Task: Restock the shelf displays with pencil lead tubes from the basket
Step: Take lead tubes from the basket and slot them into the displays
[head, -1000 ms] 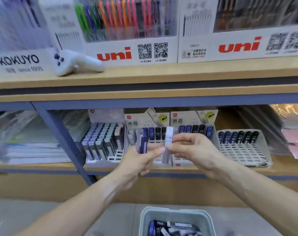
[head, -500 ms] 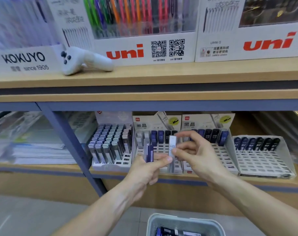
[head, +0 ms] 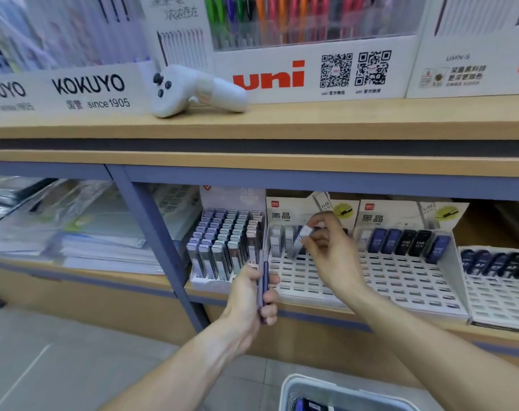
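Observation:
My right hand (head: 331,250) pinches a white pencil lead tube (head: 299,241) and holds it tilted at the back row of the middle white display tray (head: 305,280), next to two white tubes standing there. My left hand (head: 252,295) grips dark blue lead tubes (head: 264,287) upright in front of that tray's left edge. The grey basket (head: 335,393) sits at the bottom edge with a few tubes showing inside. The tray to the right (head: 406,280) has a back row of blue and black tubes.
A nearly full tray of grey tubes (head: 225,244) stands to the left, another partly filled tray (head: 501,289) at far right. A blue shelf post (head: 151,238) slants beside my left hand. A white controller (head: 193,90) lies on the upper shelf before pen boxes.
My right hand has carried the white tube away from my left hand, up and right to the middle tray's back row. The view has moved closer to the shelf.

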Tool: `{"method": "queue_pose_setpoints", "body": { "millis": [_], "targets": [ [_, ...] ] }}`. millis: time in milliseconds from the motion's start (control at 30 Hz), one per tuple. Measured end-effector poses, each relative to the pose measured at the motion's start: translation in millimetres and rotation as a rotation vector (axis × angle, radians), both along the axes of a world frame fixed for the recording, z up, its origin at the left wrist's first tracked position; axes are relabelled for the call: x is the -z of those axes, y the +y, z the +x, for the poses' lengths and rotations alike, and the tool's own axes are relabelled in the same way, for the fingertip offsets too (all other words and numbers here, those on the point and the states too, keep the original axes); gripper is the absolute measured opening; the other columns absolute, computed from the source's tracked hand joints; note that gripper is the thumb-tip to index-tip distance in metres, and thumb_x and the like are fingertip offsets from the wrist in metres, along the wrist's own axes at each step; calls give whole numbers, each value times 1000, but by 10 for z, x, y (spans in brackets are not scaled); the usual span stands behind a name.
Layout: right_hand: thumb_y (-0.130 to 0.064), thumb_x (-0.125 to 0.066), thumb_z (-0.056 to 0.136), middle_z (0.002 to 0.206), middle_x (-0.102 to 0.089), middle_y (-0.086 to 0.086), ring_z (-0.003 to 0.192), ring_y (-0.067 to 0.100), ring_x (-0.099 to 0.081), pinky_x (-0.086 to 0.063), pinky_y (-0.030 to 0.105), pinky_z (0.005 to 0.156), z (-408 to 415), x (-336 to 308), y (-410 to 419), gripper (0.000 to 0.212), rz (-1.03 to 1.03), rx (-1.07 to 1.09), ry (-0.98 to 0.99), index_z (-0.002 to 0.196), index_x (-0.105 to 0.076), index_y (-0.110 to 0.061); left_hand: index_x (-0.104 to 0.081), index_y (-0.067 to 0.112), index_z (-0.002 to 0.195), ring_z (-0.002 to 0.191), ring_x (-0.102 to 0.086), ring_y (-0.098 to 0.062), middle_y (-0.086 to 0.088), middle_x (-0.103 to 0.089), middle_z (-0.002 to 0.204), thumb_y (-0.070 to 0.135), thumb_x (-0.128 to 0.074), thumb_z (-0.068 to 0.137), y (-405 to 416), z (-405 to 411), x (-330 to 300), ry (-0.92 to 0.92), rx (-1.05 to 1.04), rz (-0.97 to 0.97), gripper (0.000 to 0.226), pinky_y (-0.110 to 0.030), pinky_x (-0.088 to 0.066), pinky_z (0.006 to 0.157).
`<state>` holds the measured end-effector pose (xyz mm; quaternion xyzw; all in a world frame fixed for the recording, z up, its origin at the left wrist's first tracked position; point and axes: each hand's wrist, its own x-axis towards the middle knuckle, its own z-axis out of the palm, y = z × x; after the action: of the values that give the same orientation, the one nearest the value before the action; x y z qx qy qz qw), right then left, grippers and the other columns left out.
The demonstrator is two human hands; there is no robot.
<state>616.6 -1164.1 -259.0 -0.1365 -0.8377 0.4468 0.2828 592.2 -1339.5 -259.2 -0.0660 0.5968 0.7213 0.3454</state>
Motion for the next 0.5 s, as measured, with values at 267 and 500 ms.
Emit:
{"method": "queue_pose_setpoints", "body": {
  "millis": [267,500],
  "targets": [
    [-11,-61,98,84,-68,-3,76,18,-68,-58,45,70,-198,198,-78,27,178,-30,-33,110,-49,-31,-62,4,111,46,-41,-16,-1,-50,62,21,-39,108,11,-104,50,124,22,-11,29,-28,-34,47],
    [-13,-63,97,88,-69,-3,79,19,-68,-58,41,72,-225,193,-44,27,283,-45,-69,115,-53,-30,-54,3,132,51,-49,-18,-6,-61,70,16,-49,107,-18,-167,111,156,-7,-14,29,-29,-40,47]
  ]
}}
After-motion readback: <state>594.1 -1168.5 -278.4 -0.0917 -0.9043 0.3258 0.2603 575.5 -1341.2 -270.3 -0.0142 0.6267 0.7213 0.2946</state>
